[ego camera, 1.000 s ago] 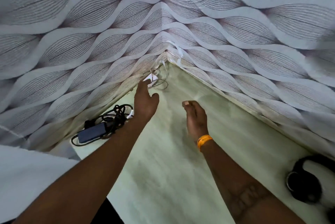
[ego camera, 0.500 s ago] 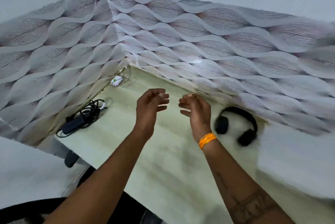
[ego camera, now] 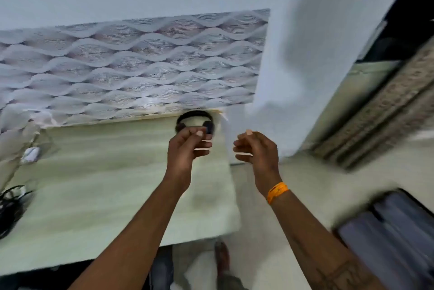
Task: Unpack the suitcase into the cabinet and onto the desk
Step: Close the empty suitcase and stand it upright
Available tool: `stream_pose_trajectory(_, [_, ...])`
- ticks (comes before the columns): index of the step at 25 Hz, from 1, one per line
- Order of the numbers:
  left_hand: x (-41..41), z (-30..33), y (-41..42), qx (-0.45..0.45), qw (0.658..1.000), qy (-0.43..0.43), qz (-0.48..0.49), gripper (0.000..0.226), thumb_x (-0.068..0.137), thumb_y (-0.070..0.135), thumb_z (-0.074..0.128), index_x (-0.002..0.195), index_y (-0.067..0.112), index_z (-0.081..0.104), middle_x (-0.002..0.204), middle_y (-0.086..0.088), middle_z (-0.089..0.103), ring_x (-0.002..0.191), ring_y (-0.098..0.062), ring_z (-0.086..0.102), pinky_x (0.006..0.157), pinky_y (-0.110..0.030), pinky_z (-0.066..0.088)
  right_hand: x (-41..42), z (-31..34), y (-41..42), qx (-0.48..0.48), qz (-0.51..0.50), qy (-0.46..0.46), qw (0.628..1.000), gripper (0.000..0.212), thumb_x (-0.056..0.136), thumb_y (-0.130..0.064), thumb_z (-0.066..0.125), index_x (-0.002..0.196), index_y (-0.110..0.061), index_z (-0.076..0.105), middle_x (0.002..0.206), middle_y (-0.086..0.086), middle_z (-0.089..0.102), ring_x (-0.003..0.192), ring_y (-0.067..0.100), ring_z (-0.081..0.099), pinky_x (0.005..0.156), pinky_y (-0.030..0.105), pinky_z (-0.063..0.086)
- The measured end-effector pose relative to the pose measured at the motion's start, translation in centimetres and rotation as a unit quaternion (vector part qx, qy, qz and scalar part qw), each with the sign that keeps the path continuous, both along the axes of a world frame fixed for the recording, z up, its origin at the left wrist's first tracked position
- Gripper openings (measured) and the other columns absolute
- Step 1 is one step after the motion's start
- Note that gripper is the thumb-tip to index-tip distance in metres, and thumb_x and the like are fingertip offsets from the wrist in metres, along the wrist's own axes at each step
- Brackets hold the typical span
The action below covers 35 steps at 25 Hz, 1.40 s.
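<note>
since half a second ago the view has swung right: the black over-ear headphones that lay right of the hands now sit just beyond the left hand's fingertips, and the open suitcase with dark blue-grey lining has come into sight at the lower right, on the floor beside the desk. both hands hover over the pale green wood-grain desk near its right edge, a small gap between them, holding nothing. the left hand has loosely curled fingers, thumb on top, and partly covers the headphones. the right hand is just past the desk's right edge, fingers also loosely curled, with an orange wristband on its wrist. the headphones lie at the desk's far right corner against the grey wave-patterned wallpaper. a small white object, too blurred to tell what it is, sits near the far left corner. a tangle of black cable lies at the desk's left edge, cut off by the frame. a carved, patterned wooden panel runs along the right.
</note>
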State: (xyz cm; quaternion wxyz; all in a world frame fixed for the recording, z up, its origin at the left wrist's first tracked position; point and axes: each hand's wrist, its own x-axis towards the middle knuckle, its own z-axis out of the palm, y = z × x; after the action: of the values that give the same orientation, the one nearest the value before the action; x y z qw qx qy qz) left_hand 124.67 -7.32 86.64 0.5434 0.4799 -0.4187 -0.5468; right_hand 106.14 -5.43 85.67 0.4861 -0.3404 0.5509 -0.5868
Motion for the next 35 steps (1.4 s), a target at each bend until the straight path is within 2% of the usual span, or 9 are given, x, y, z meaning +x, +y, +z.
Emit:
stream_pose_trajectory(4, [-10.0,-0.3,3.5,0.009,0.992,0.002,-0.125,0.019,0.103,0.011,0.057,0.113,0.003,0.072,0.097,-0.014,0.077,0.083,-0.026,0.072,0.075,-0.039,0.056,-9.3,-0.5,8.8,0.008,-0.127,0.003,0.992,0.033,0.104,-0.031,0.060,0.099,-0.001,0.074,0.089,0.018,0.076,0.080,0.028,0.073,0.073,0.041,0.059])
stream_pose_trajectory(8, [-20.9,-0.5,7.7,0.005,0.970,-0.010,-0.245,0.019,0.103,0.011,0.057,0.111,0.004,0.072,0.100,-0.018,0.077,0.083,-0.028,0.071,0.073,-0.036,0.058,-18.2,-1.4,17.3,0.028,-0.250,0.010,0.968,0.033,0.106,-0.028,0.058,0.100,0.001,0.072,0.087,0.014,0.074,0.078,0.025,0.071,0.070,0.037,0.059])
stream_pose_trajectory(13, [-36.4,-1.9,13.3,0.014,0.918,-0.039,-0.395,0.015,0.103,0.011,0.057,0.106,0.008,0.072,0.092,-0.011,0.076,0.080,-0.025,0.069,0.071,-0.036,0.055,-29.4,-2.9,27.4,0.044,-0.403,-0.010,0.914,0.029,0.106,-0.025,0.060,0.098,-0.001,0.074,0.085,0.012,0.076,0.075,0.023,0.071,0.074,0.041,0.060])
stream_pose_trajectory(16, [-45.2,-3.2,16.5,0.018,0.889,-0.061,-0.453,0.015,0.103,0.011,0.058,0.104,0.012,0.072,0.090,-0.007,0.076,0.076,-0.020,0.069,0.069,-0.033,0.055,-35.2,-4.4,32.3,0.056,-0.452,-0.006,0.890,0.029,0.105,-0.028,0.062,0.097,-0.004,0.075,0.086,0.012,0.076,0.079,0.027,0.072,0.075,0.043,0.061])
stream_pose_trajectory(20, [-56.9,-5.2,19.4,0.038,0.878,-0.063,-0.473,0.014,0.103,0.011,0.058,0.103,0.013,0.072,0.088,-0.007,0.076,0.073,-0.019,0.069,0.068,-0.033,0.055,-45.3,-5.7,37.2,0.057,-0.485,-0.010,0.873,0.025,0.104,-0.027,0.062,0.094,-0.008,0.075,0.083,0.009,0.076,0.077,0.024,0.071,0.073,0.039,0.062])
stream_pose_trajectory(23, [-63.5,-7.0,21.0,0.058,0.875,-0.078,-0.475,0.014,0.103,0.013,0.058,0.106,0.011,0.071,0.088,-0.006,0.076,0.075,-0.020,0.069,0.066,-0.031,0.056,-52.0,-7.3,40.0,0.077,-0.498,-0.008,0.864,0.026,0.104,-0.026,0.063,0.097,-0.004,0.074,0.084,0.011,0.076,0.076,0.022,0.071,0.071,0.036,0.062])
stream_pose_trajectory(27, [-70.9,-9.7,22.1,0.080,0.863,-0.102,-0.488,0.013,0.102,0.014,0.060,0.105,0.012,0.073,0.088,-0.006,0.077,0.077,-0.020,0.070,0.067,-0.033,0.058,-60.0,-10.5,42.6,0.110,-0.518,-0.022,0.848,0.027,0.102,-0.024,0.065,0.101,0.002,0.073,0.086,0.016,0.075,0.075,0.024,0.069,0.073,0.040,0.060])
stream_pose_trajectory(32, [-81.8,-14.4,20.8,0.115,0.864,-0.123,-0.475,0.013,0.101,0.017,0.062,0.103,0.015,0.074,0.085,-0.003,0.077,0.077,-0.019,0.071,0.066,-0.031,0.058,-70.3,-15.0,43.0,0.151,-0.521,-0.027,0.839,0.025,0.101,-0.026,0.066,0.093,-0.004,0.073,0.088,0.020,0.075,0.077,0.026,0.070,0.077,0.046,0.061])
stream_pose_trajectory(35, [-86.7,-18.0,19.8,0.156,0.868,-0.129,-0.454,0.012,0.101,0.018,0.062,0.103,0.013,0.072,0.086,-0.005,0.076,0.076,-0.019,0.071,0.065,-0.031,0.057,-75.9,-17.9,42.0,0.170,-0.515,-0.029,0.840,0.022,0.102,-0.023,0.065,0.096,-0.002,0.072,0.084,0.015,0.075,0.078,0.028,0.069,0.080,0.049,0.061])
